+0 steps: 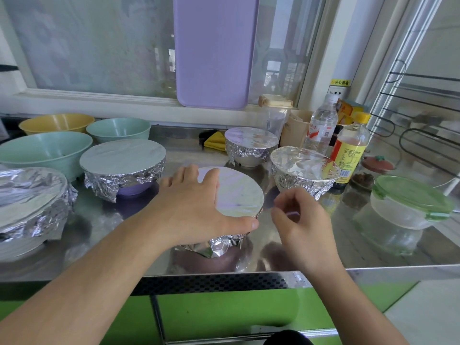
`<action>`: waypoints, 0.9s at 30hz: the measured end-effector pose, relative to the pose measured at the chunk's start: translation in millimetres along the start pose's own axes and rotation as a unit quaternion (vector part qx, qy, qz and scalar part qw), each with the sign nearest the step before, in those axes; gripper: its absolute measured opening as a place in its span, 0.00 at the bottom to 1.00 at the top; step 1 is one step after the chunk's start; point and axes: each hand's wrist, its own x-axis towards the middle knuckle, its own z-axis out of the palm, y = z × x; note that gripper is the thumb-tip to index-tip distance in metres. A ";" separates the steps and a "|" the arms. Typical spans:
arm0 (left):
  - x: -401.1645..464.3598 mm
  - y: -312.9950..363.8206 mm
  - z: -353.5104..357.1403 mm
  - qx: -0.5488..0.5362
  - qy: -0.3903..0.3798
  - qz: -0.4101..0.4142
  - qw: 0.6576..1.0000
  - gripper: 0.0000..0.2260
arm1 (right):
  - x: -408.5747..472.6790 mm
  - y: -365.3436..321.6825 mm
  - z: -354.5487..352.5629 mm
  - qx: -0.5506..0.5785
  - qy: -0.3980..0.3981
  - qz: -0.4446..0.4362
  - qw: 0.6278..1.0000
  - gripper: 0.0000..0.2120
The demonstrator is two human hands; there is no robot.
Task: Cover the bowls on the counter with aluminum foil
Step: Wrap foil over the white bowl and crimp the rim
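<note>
You steady the front bowl while its foil skirt gets tucked

Your left hand (199, 202) lies spread across the foil-topped bowl (239, 195) at the counter's (311, 257) front edge, thumb on the near rim, likely pinning it down; its round mouth faces straight up (no long axis). Just right, your right hand (296, 217) has loosely curled fingers and holds nothing I can make out

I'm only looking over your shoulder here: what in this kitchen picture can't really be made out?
Head view only:
- Contents of the five foil-covered bowls, such as the centre bowl: hidden by foil.
- Right hand fingertips: motion-blurred, so whether it pinches anything is unclear.
- Leftmost covered bowl: cut off by the frame's left edge.
- Bottle labels: print too small to read.
- Left hand palm: pressed on foil, underside unseen.
</note>
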 end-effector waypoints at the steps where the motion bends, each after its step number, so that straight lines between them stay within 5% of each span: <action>1: 0.0 0.2 -0.3 0.000 0.001 0.000 1.000 0.57 | -1.5 -3.6 1.3 0.027 0.001 -0.002 1.000 0.11; 5: 0.1 1.4 -0.6 0.000 0.011 0.003 1.000 0.56 | -9.4 -12.7 13.2 0.080 -0.167 -0.031 0.982 0.29; 8: -0.6 1.5 0.1 -0.002 0.013 0.004 1.000 0.56 | -7.3 -14.9 13.1 0.104 -0.189 -0.015 0.976 0.38; 11: -1.4 2.1 -1.2 -0.010 0.013 0.000 1.000 0.53 | -0.4 -17.5 10.5 0.122 -0.198 0.020 0.972 0.37; 15: -2.4 1.6 -1.1 -0.016 0.011 0.000 1.000 0.55 | 11.6 -15.3 6.3 -0.032 -0.164 0.036 0.985 0.36; 19: -2.6 2.7 -2.1 -0.025 0.024 -0.003 0.999 0.58 | 26.1 -48.5 8.6 -0.070 -0.058 -0.050 0.995 0.18; 21: -4.2 1.7 -2.2 -0.029 0.040 0.005 0.999 0.62 | 37.4 -67.2 20.0 -0.079 -0.123 -0.088 0.985 0.15; 24: -13.2 -4.2 -1.1 -0.058 0.088 0.048 0.993 0.58 | 51.6 -76.1 42.7 -0.163 -0.269 -0.093 0.945 0.25; 27: -25.6 -14.9 5.3 -0.099 0.126 0.078 0.984 0.56 | 54.3 -72.3 50.6 -0.264 -0.322 -0.121 0.901 0.29</action>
